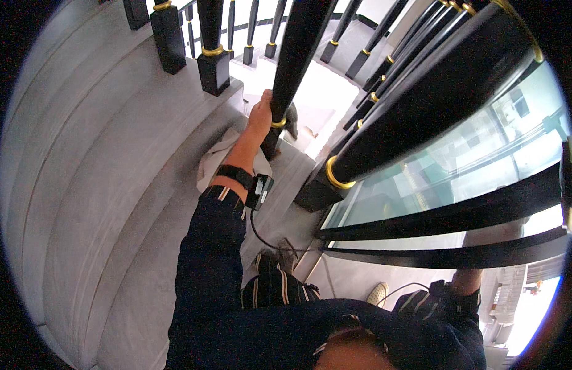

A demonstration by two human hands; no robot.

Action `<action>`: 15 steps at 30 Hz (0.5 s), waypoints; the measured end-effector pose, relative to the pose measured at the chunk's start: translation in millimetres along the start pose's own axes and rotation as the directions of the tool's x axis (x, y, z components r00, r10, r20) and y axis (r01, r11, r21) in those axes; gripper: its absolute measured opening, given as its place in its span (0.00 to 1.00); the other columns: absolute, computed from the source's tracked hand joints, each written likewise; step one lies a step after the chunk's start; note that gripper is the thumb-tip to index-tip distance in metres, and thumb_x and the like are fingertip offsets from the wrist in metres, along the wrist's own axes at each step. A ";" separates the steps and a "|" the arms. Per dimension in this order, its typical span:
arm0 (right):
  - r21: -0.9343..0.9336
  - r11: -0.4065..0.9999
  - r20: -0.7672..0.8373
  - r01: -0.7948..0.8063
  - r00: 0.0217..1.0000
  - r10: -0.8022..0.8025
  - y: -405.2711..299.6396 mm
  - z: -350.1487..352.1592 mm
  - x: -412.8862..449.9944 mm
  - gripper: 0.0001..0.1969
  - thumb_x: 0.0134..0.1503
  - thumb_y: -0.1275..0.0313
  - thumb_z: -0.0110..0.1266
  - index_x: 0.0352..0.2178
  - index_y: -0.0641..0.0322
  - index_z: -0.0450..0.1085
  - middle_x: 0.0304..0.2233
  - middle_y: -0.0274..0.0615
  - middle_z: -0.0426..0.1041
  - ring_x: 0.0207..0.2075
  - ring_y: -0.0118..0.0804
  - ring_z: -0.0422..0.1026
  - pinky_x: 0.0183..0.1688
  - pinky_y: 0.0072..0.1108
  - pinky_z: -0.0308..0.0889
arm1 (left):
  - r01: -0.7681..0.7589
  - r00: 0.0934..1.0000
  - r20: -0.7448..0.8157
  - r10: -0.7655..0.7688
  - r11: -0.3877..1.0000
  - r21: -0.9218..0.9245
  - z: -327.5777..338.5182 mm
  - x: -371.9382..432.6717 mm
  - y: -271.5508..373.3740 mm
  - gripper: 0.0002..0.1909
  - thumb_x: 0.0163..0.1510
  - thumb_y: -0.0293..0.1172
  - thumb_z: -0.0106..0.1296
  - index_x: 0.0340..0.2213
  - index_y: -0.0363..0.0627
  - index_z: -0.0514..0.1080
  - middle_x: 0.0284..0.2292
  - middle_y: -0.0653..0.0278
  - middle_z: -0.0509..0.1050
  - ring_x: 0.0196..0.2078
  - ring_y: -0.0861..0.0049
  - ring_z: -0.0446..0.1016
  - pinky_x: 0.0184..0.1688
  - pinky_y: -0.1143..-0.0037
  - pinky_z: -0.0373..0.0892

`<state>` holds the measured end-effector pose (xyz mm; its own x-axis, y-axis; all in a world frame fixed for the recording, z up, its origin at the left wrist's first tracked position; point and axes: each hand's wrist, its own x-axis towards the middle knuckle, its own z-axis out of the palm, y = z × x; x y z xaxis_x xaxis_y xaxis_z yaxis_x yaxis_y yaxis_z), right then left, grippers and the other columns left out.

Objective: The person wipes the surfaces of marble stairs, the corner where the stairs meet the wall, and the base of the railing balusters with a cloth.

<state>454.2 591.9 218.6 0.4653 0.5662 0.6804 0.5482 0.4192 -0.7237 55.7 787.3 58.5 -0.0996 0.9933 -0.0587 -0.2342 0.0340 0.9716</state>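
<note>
Ahead of me, my left hand (262, 113) is curled against the left side of a black baluster (300, 51), just above its gold ring (278, 123). A grey cloth (292, 121) shows on the baluster's other side, apparently held around it; my fingertips are hidden there. Under my left forearm a pale cloth (212, 159) lies crumpled on a stair step (142, 157). My right forearm (467, 281) passes behind the lower black rail (434, 257). Between the rails a blurred part of my right hand (494, 233) is visible, its fingers not discernible.
Curved grey stone steps rise on the left. A thick black newel post (434, 101) with a gold ring slants close on my right, beside a glass panel (434, 180). A cable (260, 238) hangs from the black device (259, 192) on my left wrist. A speckled shoe (377, 294) is below.
</note>
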 end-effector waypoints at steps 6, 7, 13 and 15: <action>0.048 0.999 0.015 -0.018 1.000 0.017 14.2 10.3 -4.3 0.21 0.48 0.67 0.36 0.42 0.70 0.49 0.41 0.47 0.55 0.40 0.38 0.57 0.42 0.25 0.54 | -0.301 0.802 -0.036 0.596 0.456 0.838 7.2 -41.0 -46.7 0.17 0.45 0.32 0.34 0.35 0.29 0.55 0.31 0.46 0.61 0.35 0.57 0.59 0.36 0.67 0.55; 0.051 0.999 0.015 -0.016 1.000 0.015 13.1 11.5 -4.3 0.21 0.48 0.67 0.36 0.42 0.70 0.49 0.41 0.47 0.55 0.40 0.38 0.57 0.42 0.25 0.54 | -0.352 0.699 -0.050 0.713 0.404 0.844 10.0 -48.3 -46.3 0.18 0.45 0.31 0.36 0.36 0.30 0.55 0.32 0.47 0.61 0.35 0.58 0.59 0.36 0.67 0.55; 0.086 0.996 0.034 -0.012 0.999 0.009 11.9 19.4 -3.9 0.21 0.48 0.68 0.36 0.42 0.70 0.49 0.41 0.47 0.55 0.40 0.38 0.57 0.42 0.25 0.53 | -0.046 0.980 0.191 -0.046 0.890 0.454 -33.5 -18.6 18.0 0.16 0.37 0.30 0.41 0.30 0.29 0.61 0.27 0.48 0.66 0.32 0.61 0.65 0.33 0.71 0.60; 0.073 0.997 0.035 -0.001 0.999 -0.002 11.2 23.1 -6.1 0.21 0.48 0.68 0.36 0.42 0.70 0.49 0.41 0.47 0.55 0.40 0.38 0.57 0.42 0.25 0.53 | 0.079 0.988 0.086 -0.127 0.905 0.418 -37.8 -0.4 -20.0 0.15 0.35 0.29 0.40 0.26 0.31 0.64 0.24 0.47 0.67 0.29 0.60 0.66 0.31 0.72 0.61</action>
<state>441.4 609.5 203.8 0.4399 0.5896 0.6774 0.4954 0.4698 -0.7307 23.9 782.0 30.4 0.0144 0.9868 -0.1612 0.1848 0.1559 0.9703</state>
